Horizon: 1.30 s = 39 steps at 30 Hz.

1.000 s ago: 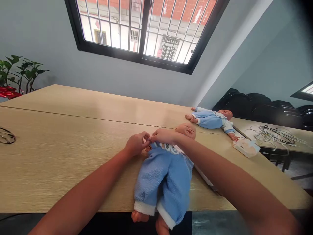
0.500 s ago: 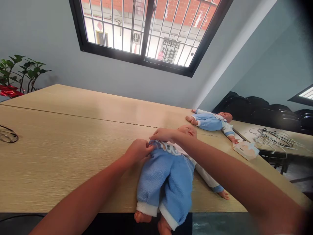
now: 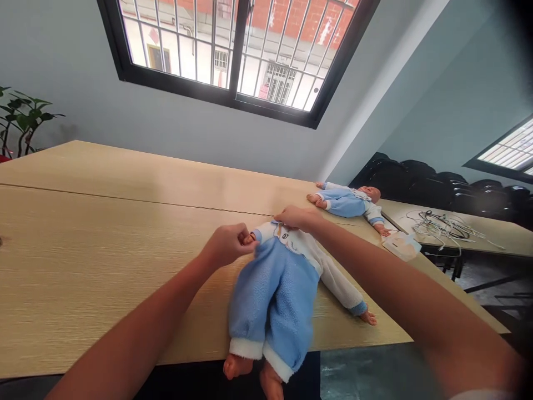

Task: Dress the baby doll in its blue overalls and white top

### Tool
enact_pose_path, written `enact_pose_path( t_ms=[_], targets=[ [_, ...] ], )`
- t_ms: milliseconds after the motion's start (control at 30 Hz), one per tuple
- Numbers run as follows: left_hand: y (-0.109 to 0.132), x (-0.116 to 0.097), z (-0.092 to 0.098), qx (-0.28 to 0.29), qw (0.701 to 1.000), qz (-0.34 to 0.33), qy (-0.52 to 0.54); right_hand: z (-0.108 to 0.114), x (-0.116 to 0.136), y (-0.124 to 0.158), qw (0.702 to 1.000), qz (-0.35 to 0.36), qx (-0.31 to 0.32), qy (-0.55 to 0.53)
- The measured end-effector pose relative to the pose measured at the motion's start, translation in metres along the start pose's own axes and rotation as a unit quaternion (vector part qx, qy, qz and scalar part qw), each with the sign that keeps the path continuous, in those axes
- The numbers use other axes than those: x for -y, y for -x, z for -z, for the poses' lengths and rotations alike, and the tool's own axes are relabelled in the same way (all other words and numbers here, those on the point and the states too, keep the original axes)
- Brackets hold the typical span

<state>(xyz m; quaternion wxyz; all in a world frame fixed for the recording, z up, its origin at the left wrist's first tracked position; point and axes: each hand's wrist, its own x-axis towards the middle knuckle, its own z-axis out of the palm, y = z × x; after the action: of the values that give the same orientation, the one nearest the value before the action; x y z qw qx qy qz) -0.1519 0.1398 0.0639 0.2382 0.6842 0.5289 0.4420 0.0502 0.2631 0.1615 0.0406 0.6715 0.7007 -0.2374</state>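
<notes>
Head view, nearer doll (image 3: 275,278), head hidden behind right arm (image 3: 375,272)

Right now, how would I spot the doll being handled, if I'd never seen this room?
Find the wide wood-coloured tabletop below the barred window. At its near edge, mid-picture, lies a doll in blue trousers, its bare feet past the edge. Unlike the similarly dressed doll farther back on the right, it has the person's left hand and right hand on it.
</notes>
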Motion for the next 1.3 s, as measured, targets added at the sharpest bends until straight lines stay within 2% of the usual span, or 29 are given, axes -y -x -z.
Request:
enact_pose_path(
  t_ms=[100,200,333,467,567,633,767,867,967,1067,1133,1200,1300],
  targets=[
    [-0.008,0.01,0.011,0.021,0.986,0.118,0.112,0.011,-0.026,0.003,0.999,-0.012,-0.033,-0.012],
    [-0.013,0.018,0.016,0.047,0.965,0.169,0.194,0.017,-0.049,0.006,0.998,-0.02,-0.039,-0.048],
    [-0.014,0.025,0.011,0.068,0.956,0.173,0.227,0.01,-0.06,0.01,0.994,-0.014,-0.024,-0.108],
    [-0.014,0.033,0.008,0.091,0.953,0.171,0.231,-0.003,-0.052,0.01,0.978,0.01,0.037,-0.207],
    [-0.014,0.04,0.015,0.109,0.954,0.171,0.221,-0.006,-0.049,0.005,0.961,0.025,0.063,-0.269],
    [-0.015,0.044,0.022,0.119,0.954,0.173,0.213,-0.007,-0.053,0.001,0.955,0.029,0.049,-0.292],
    [-0.016,0.049,0.034,0.15,0.951,0.18,0.203,-0.02,-0.066,-0.004,0.952,0.048,-0.027,-0.302],
    [-0.016,0.052,0.042,0.206,0.943,0.2,0.168,-0.038,-0.062,-0.007,0.949,0.11,-0.068,-0.288],
    [-0.012,0.057,0.052,0.282,0.92,0.237,0.134,-0.052,-0.045,-0.016,0.939,0.2,-0.072,-0.269],
    [-0.004,0.064,0.06,0.305,0.911,0.252,0.118,-0.053,-0.035,-0.021,0.923,0.268,-0.077,-0.264],
    [0.004,0.066,0.064,0.3,0.916,0.248,0.097,-0.048,-0.043,-0.017,0.906,0.304,-0.097,-0.28],
    [0.012,0.066,0.065,0.293,0.923,0.235,0.077,-0.045,-0.064,-0.007,0.886,0.336,-0.11,-0.301],
    [0.021,0.06,0.067,0.292,0.93,0.218,0.035,-0.048,-0.104,0.013,0.882,0.375,-0.069,-0.276]
  ],
)
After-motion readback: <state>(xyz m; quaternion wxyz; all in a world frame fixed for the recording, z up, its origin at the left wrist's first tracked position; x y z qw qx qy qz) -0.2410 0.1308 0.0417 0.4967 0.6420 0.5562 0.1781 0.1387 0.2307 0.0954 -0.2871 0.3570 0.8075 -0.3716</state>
